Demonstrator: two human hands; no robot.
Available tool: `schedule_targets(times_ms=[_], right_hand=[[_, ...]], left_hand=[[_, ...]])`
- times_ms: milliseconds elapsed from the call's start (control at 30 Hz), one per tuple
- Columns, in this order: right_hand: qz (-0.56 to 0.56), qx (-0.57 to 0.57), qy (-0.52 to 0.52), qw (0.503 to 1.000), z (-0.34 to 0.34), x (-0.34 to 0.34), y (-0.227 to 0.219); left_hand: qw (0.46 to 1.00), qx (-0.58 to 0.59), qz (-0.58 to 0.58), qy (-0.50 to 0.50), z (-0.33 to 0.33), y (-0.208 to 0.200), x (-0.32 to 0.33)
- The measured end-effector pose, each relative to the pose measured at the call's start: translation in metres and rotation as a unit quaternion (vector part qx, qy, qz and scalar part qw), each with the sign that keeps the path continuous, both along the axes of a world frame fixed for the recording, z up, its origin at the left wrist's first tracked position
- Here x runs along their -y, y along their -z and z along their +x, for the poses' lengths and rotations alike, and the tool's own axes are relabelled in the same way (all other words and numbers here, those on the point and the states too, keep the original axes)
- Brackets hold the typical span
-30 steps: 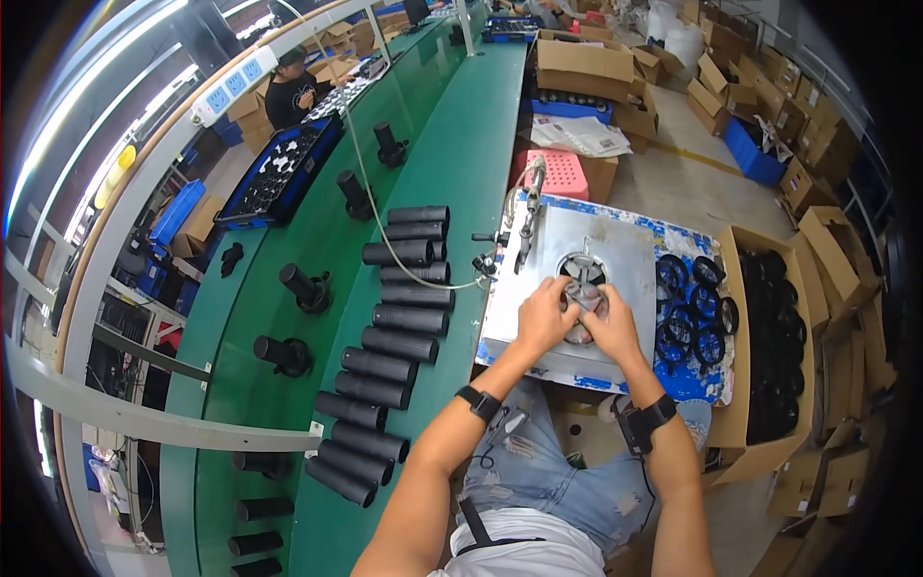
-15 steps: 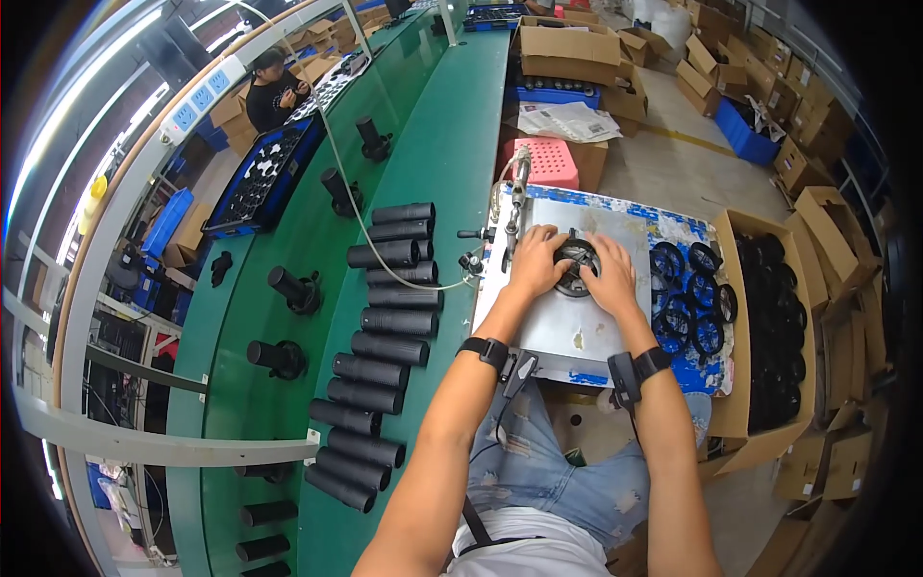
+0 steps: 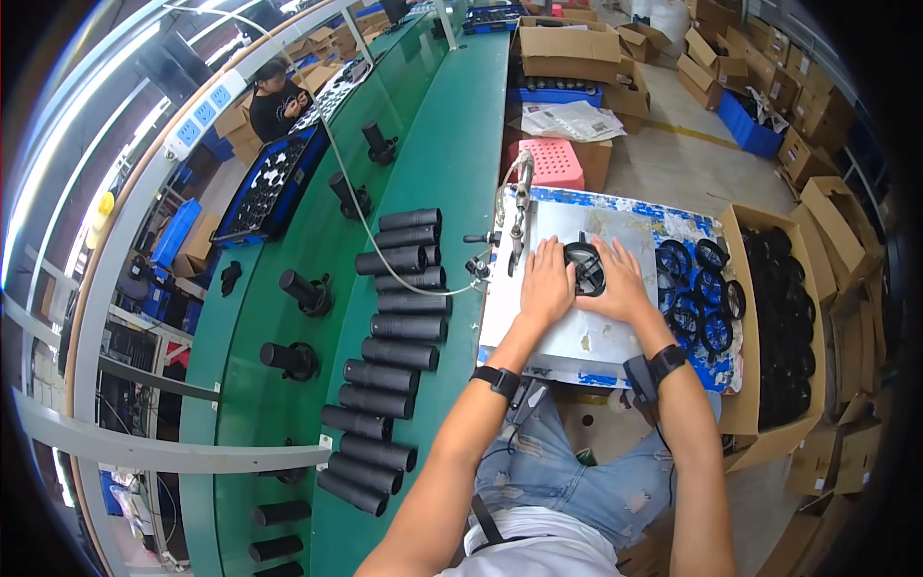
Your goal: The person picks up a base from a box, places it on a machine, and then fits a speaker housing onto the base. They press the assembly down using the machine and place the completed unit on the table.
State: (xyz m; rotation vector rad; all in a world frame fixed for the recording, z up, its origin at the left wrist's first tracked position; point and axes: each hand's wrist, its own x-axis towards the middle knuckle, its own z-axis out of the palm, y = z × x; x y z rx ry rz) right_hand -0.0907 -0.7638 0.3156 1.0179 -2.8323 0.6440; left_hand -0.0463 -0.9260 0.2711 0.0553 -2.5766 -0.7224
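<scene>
A black round wheel-like part with spokes sits on the silver metal plate between my hands. My left hand lies along its left side, fingers stretched out flat and close to the rim. Around the right and near side of the wheel-like part curls my right hand, thumb at the near edge and fingers over the right side. Its underside is hidden. Just left of my left hand, a metal toggle clamp stands at the plate's edge.
Several similar black wheel-like parts lie on the blue board at right, beside a carton full of black parts. Black tubes line the green bench at left. A hose arches over them. A pink stool stands beyond; a co-worker sits far left.
My left hand has shifted from over the wheel-like part to its left side, its fingers straighter. My right thumb has moved to the near rim. The whole view has shifted slightly.
</scene>
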Motion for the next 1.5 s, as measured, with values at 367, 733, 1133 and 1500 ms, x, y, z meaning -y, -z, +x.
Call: schedule_targets(times_ms=[367, 733, 1133, 1500], right_hand=[[-0.045, -0.015, 0.120, 0.992, 0.027, 0.016, 0.013], [-0.074, -0.024, 0.091, 0.993, 0.039, 0.029, -0.005], [-0.065, -0.032, 0.095, 0.993, 0.038, 0.029, 0.001], [0.150, 0.004, 0.135, 0.979, -0.027, 0.039, -0.026]], left_hand=[[0.966, 0.032, 0.203, 0.158, 0.014, -0.035, 0.035], [0.932, 0.158, 0.227, -0.234, -0.049, 0.030, 0.225], [0.948, -0.153, 0.120, -0.251, -0.047, -0.025, 0.178], [0.974, 0.032, -0.133, 0.182, 0.038, -0.048, 0.009]])
